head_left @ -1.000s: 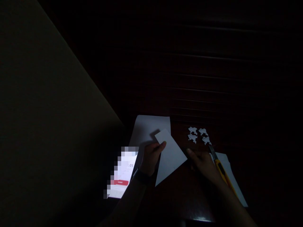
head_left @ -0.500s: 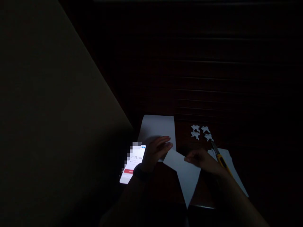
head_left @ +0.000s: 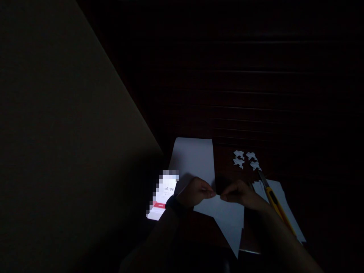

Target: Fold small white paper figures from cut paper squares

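Note:
A folded sheet of white paper [head_left: 227, 216] hangs between my hands, with one long pointed corner reaching down past the table's front edge. My left hand [head_left: 196, 192], a dark band on its wrist, pinches the upper edge of this sheet. Close beside it, my right hand [head_left: 240, 195] pinches the same edge, thumb and fingertips pressed together. Under and behind my left hand lies a larger white sheet [head_left: 195, 157]. To the right of my right hand rests a yellow utility knife [head_left: 277, 204] with its blade out, on top of some white paper [head_left: 287, 204].
Several small folded paper figures [head_left: 239, 163] sit together at the back of the dark table [head_left: 199, 235]. A lit phone [head_left: 163, 201] showing a timer lies at the left. A pale wall [head_left: 71, 132] rises on the left, and dark slatted panelling [head_left: 241, 91] stands behind. The light is dim.
My left hand has moved down and right from the paper's left corner to its upper edge, close to my right hand, and its fingers have closed. The paper has turned slightly.

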The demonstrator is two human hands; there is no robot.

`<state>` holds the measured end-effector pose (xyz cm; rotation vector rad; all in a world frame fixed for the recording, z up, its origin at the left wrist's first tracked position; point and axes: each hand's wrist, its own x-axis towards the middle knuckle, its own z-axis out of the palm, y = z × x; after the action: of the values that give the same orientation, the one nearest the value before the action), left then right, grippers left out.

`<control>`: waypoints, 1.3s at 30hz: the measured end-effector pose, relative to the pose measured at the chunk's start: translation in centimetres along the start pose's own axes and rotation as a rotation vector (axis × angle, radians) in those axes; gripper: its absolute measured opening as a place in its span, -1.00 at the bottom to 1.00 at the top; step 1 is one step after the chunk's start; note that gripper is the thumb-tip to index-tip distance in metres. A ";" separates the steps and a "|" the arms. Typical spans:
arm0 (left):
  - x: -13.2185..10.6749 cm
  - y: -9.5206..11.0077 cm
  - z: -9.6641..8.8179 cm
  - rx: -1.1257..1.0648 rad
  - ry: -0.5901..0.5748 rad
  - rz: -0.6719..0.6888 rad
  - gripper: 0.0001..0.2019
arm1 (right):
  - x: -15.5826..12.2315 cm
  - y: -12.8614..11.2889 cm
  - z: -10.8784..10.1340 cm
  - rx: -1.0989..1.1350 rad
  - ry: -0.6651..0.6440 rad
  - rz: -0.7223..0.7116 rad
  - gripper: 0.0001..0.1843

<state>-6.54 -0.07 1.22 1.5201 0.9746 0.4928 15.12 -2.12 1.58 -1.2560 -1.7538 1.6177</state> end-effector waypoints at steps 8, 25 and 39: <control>-0.7 0.7 -2.3 0.081 0.167 -0.036 -0.76 | -2.1 0.6 -4.1 0.164 -0.001 0.069 -0.76; -1.0 1.1 -1.6 -0.009 0.058 0.014 -0.77 | 0.8 1.3 0.2 -0.126 0.371 -0.046 -0.64; -1.6 2.9 -2.3 0.054 -0.089 -0.094 -0.74 | -1.3 1.1 -3.6 -0.097 0.511 -0.048 -0.63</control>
<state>-8.38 0.15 4.79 1.5243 0.9916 0.3313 19.07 -1.32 1.62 -1.4972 -1.5317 1.0663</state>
